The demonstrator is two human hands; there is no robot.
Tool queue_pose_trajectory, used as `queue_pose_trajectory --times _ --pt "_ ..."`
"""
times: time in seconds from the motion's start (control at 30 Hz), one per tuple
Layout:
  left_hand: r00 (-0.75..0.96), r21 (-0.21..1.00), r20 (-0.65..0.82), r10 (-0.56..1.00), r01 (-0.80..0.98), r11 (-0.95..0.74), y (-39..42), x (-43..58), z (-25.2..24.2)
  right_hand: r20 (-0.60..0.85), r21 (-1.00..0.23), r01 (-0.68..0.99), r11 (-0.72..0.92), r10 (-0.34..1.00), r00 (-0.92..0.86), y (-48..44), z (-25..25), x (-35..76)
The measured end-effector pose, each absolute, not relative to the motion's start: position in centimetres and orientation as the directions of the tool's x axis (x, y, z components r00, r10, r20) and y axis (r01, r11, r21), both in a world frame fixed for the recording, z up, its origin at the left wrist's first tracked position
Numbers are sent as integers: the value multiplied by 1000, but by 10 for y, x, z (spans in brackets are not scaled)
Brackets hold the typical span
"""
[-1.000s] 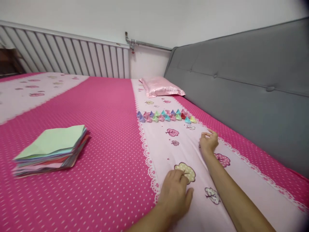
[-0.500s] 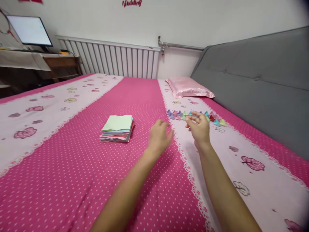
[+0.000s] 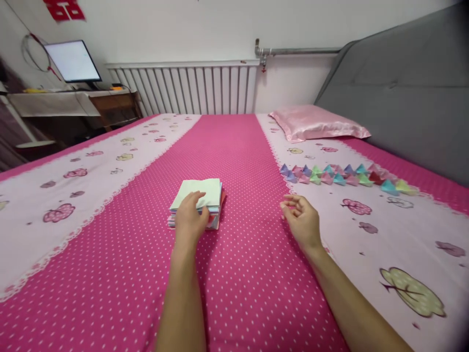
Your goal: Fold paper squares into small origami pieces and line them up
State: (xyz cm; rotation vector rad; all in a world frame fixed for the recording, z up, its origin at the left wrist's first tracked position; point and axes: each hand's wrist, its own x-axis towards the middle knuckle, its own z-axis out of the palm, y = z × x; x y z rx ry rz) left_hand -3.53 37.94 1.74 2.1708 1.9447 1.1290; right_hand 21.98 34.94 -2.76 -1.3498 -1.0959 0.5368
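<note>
A stack of square coloured paper (image 3: 212, 193), pale green on top, lies on the pink dotted bedspread (image 3: 242, 254). Over its near side is my left hand (image 3: 191, 215), fingers and thumb apart, nothing held; whether it touches the paper I cannot tell. My right hand (image 3: 301, 220) hovers to the right of the stack with its fingers loosely curled and apart, holding nothing. Beyond it, small folded paper pieces (image 3: 339, 179) in blue, pink, green, red and yellow stand in two rows on the white band.
A pink satin pillow (image 3: 318, 122) lies at the back right against a grey headboard (image 3: 403, 88). Behind the bed are a white radiator (image 3: 190, 90) and a pipe (image 3: 300, 51). A monitor (image 3: 73, 61) stands on a desk (image 3: 54, 103) at the back left.
My left hand has moved left, from the middle of the bed to over the paper stack. My right hand has come away from the folded pieces. The camera view has turned slightly left.
</note>
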Motion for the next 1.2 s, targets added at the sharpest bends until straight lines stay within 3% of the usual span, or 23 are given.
queue_pose_trajectory --times 0.23,0.6,0.7,0.83,1.0,1.2 --pt "-28 442 420 907 879 -178 385 -27 9 415 -855 460 240 848 330 348 -32 207" --pt "-122 470 358 926 880 -65 392 -26 2 402 -867 440 235 851 338 346 -28 206" --pt "-134 481 432 892 871 -102 392 -26 4 388 -879 423 222 848 361 346 -26 208" --pt "-150 463 666 731 852 -247 380 -3 21 360 -914 346 213 817 449 348 -17 220" --pt "100 344 698 709 822 -454 346 67 26 379 -925 244 289 712 591 349 4 245" --pt "434 297 355 828 788 -540 319 120 -7 347 -937 189 295 704 620 350 13 259"
